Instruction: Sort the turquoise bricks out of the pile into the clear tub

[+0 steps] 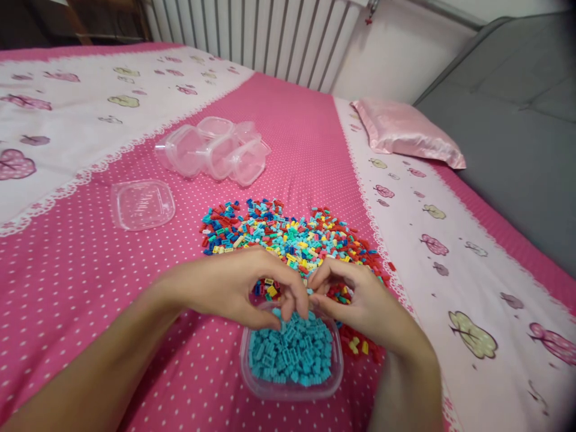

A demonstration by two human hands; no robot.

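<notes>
A clear plastic tub (pixel 292 393) stands in front of me, holding a heap of teal building bricks (pixel 292 351). My left hand (pixel 258 288) hangs over the tub's far left side, thumb and fingers curled towards each other; whatever lies between the fingertips is too small to make out. From the right, my right hand (pixel 351 294) comes in over the far rim, with its thumb and forefinger pinching a tiny pale-blue brick. The fingertips of both hands nearly meet. Behind them spreads a loose pile of mixed-colour bricks (pixel 288 231), partly hidden by my hands.
Several clear empty tubs (pixel 220 153) lie bunched further back on the pink dotted bedspread (pixel 288 108). A clear lid (pixel 144 205) rests flat to the left. At the back right are a pink pillow (pixel 407 132) and a grey headboard (pixel 508 108); a white radiator (pixel 256 36) stands behind.
</notes>
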